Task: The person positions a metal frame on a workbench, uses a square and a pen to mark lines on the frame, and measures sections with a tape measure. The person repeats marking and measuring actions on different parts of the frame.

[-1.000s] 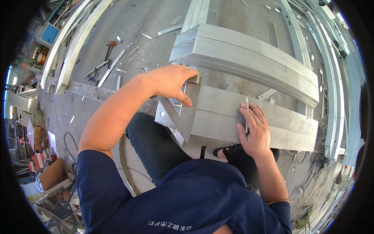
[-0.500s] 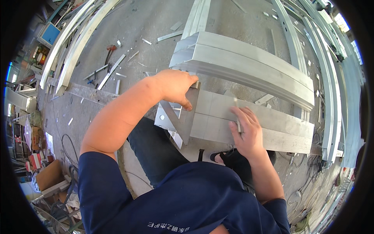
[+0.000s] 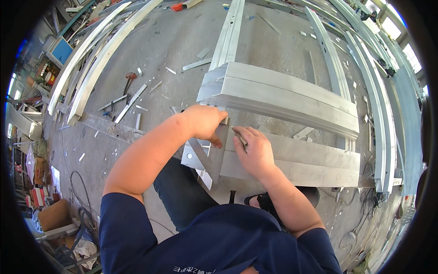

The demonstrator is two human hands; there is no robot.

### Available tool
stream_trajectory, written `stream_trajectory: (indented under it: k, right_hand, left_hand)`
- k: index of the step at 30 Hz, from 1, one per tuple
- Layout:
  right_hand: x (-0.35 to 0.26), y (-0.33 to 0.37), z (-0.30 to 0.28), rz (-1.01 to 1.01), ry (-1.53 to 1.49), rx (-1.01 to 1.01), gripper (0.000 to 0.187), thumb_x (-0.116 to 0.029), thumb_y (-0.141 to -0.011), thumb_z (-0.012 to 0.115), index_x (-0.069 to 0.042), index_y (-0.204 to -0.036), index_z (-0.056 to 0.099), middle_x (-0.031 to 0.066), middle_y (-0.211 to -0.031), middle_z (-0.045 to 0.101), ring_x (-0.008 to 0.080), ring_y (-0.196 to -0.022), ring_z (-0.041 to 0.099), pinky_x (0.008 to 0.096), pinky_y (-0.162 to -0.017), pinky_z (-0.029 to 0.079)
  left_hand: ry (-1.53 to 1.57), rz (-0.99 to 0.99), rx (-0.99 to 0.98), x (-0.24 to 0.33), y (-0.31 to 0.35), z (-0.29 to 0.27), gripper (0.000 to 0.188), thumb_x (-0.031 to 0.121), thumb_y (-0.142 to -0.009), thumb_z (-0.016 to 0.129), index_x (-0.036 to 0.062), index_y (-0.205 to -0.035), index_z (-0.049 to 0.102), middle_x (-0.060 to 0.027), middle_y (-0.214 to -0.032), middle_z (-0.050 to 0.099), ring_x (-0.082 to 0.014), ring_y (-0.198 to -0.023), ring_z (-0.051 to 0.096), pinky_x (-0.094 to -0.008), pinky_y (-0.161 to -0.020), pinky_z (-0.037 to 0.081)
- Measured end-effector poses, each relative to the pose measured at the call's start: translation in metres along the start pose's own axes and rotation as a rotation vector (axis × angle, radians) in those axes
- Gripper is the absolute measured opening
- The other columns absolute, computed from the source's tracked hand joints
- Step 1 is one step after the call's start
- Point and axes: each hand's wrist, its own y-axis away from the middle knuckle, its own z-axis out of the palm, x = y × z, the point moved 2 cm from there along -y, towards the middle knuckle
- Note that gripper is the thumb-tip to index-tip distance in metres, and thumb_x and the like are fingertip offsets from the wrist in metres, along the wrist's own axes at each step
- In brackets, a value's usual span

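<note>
Beyond right hand (image 3: 256, 150): silver beam (image 3: 287, 98); leftward, red-headed tool (image 3: 130, 76).

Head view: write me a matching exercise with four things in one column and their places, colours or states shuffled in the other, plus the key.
Things
1. Left hand
2. Right hand
3. Hammer-like tool
4. Flat panel at lower left

Places, colours, states
A. Holding a slim stick-like tool
B. Brown
C. On the floor, with a reddish head
D. On the triangular metal square

Right pairs: 1-D, 2-A, 3-C, 4-B
</note>
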Motion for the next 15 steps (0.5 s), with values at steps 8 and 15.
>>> stream_trajectory:
  k: [8,15]
  right_hand:
    - [-0.001,0.003,0.01,-0.184,0.076,0.101,0.021,-0.014,-0.096,0.069,-0.002,-0.114,0.073,0.0122,-0.099,0.072,0.0336,-0.094,0.069,0.0456,-0.09,0.053]
    - [-0.04,0.085,-0.01,-0.494,0.022,-0.302,0.024,-0.01,-0.087,0.077,-0.003,-0.11,0.075,0.0088,-0.089,0.071,0.0313,-0.084,0.068,0.0404,-0.083,0.054]
  left_hand:
    - [0.021,-0.003,-0.008,-0.001,0.0,0.001,0.083,0.049,-0.071,0.095,0.0049,-0.132,0.06,-0.0196,-0.119,0.069,-0.0401,-0.114,0.068,-0.0493,-0.093,0.056]
    - [0.032,0.006,0.002,-0.008,-0.004,0.004,0.095,0.046,-0.069,0.096,0.0018,-0.143,0.057,-0.0216,-0.126,0.069,-0.0413,-0.12,0.066,-0.0485,-0.098,0.055]
